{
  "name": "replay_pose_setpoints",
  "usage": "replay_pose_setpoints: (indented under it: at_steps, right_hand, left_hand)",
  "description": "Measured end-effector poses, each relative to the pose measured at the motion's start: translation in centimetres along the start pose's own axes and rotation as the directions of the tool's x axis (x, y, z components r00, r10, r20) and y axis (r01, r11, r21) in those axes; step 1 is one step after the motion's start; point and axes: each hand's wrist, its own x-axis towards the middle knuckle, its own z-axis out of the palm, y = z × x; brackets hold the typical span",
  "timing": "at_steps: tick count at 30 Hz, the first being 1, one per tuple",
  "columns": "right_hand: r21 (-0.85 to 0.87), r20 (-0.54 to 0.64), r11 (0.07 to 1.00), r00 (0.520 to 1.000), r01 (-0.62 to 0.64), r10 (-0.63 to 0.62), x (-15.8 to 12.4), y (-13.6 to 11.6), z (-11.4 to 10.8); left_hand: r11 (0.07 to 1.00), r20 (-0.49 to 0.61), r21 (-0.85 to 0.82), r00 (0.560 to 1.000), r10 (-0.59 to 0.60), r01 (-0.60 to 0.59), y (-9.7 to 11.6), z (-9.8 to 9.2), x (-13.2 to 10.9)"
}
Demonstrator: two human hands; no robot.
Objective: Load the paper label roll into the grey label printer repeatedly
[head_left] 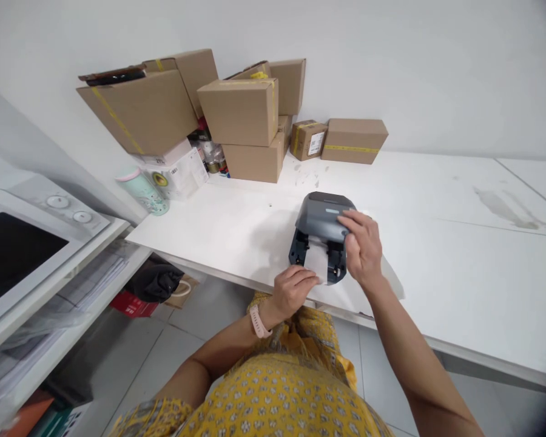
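Paper strip (317, 261), white, mid-feed imo: left grip (293, 290) pinching it at dark-grey plastic printer's (336, 258) front, right grip (364, 246) holding raised lid (321, 218); likely needs straightening next.

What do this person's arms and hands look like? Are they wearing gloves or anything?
No gloves: both the left hand and the right hand are bare. A pale pink band with a row of small slots circles the left wrist. A yellow sleeve with small pale flowers shows high on the left arm; the right arm shows no sleeve or band.
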Motion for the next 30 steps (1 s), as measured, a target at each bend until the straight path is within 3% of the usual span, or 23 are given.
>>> replay_pose_setpoints:
  at_steps: [6, 11, 18, 23, 26, 30]
  right_hand:
    - [-0.177, 0.121, 0.981, 0.991, 0.082, -0.061, -6.9, -0.8, 0.6]
    - [-0.184, 0.174, 0.979, 0.983, 0.083, -0.051, -10.2, -0.5, 1.2]
    - [-0.097, -0.001, 0.995, 1.000, 0.003, -0.003, -10.9, 0.3, 2.7]
    - [-0.039, -0.143, 0.999, 0.989, -0.034, 0.028, -11.0, 0.8, 4.2]
    - [-0.027, -0.236, 0.998, 0.971, -0.056, 0.048, -11.1, 0.9, 5.0]
    - [0.000, -0.171, 0.995, 0.981, -0.099, 0.097, -10.9, 0.1, 4.5]
  left_hand:
    - [0.984, -0.109, 0.176, 0.994, -0.004, 0.023, -0.7, 1.2, -2.3]
    - [0.986, -0.070, 0.166, 0.997, -0.023, 0.034, -2.5, 2.2, -2.2]
    - [0.993, 0.048, 0.102, 0.997, 0.060, -0.064, -5.2, 1.1, 0.2]
    - [0.997, 0.048, 0.070, 0.998, 0.036, -0.040, -6.2, 2.2, -0.1]
    - [1.000, 0.010, 0.028, 1.000, -0.003, 0.003, -6.2, 2.8, -0.2]
    - [0.998, 0.007, -0.014, 0.998, -0.057, 0.057, -4.2, 1.6, -0.6]
